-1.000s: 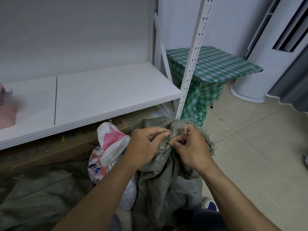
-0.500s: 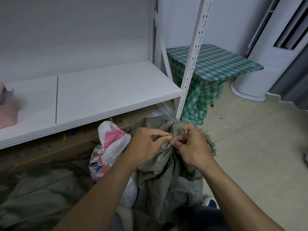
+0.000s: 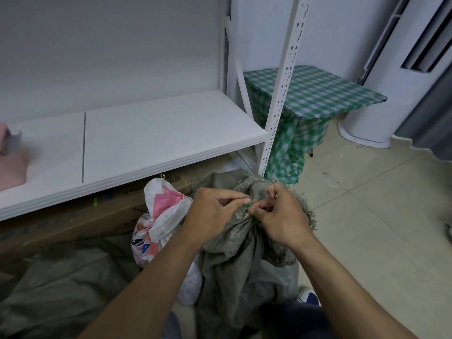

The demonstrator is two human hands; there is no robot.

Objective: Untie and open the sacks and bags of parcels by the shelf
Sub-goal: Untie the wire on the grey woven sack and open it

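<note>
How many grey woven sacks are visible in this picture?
2. The middle sack is held at its neck by the left hand and right hand; the second sack lies at lower left. Others may be hidden.

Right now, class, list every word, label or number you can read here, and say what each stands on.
Cardboard box: dark printed characters along its top edge and front, too small and blurred to read.
White plastic bag: blue lettering low on its side, crumpled, unreadable.
Woven sack, green tie, shelf: no text visible.
</note>
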